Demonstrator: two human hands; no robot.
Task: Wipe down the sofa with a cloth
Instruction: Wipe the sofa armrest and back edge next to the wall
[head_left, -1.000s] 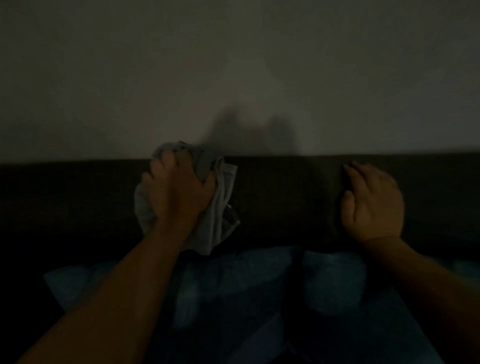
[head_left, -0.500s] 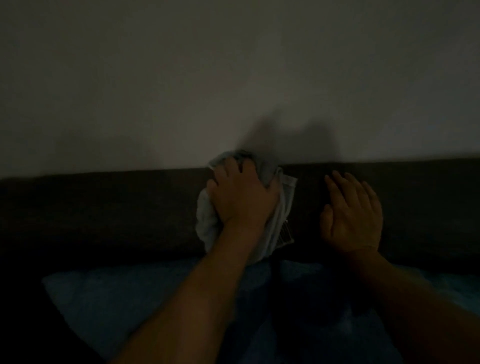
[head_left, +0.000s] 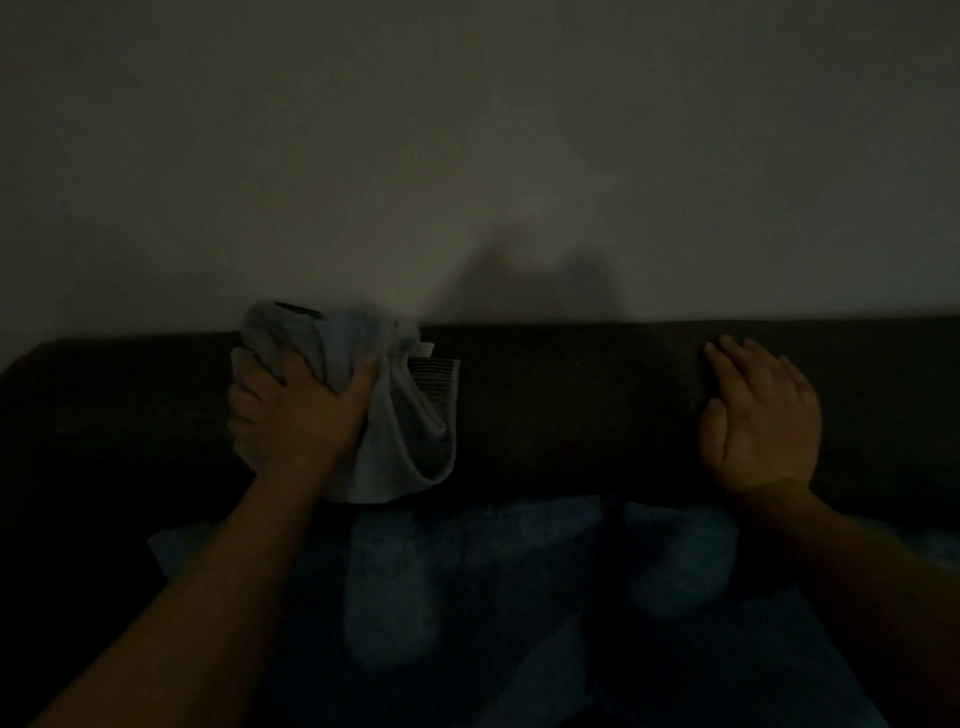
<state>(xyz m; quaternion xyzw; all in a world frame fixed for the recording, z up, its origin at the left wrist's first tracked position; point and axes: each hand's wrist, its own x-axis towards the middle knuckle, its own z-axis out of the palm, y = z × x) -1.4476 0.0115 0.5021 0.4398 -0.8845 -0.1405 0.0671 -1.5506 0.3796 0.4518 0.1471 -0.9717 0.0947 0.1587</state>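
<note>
The room is dim. A dark sofa backrest (head_left: 571, 405) runs across the middle of the head view. My left hand (head_left: 296, 415) grips a bunched pale grey cloth (head_left: 400, 441) and holds it against the backrest near its top edge, left of centre. Part of the cloth hangs below and to the right of the hand, with a striped patch showing. My right hand (head_left: 758, 415) rests flat on the backrest to the right, fingers straight and pointing up.
A plain pale wall (head_left: 467, 156) rises directly behind the sofa. Blue cushions or fabric (head_left: 493, 597) lie on the seat below the hands. The backrest's rounded left end (head_left: 41, 364) is near the frame's left edge.
My left hand with the cloth swept right along the backrest half a second ago and is now back to the left. My right hand stays flat on the backrest.
</note>
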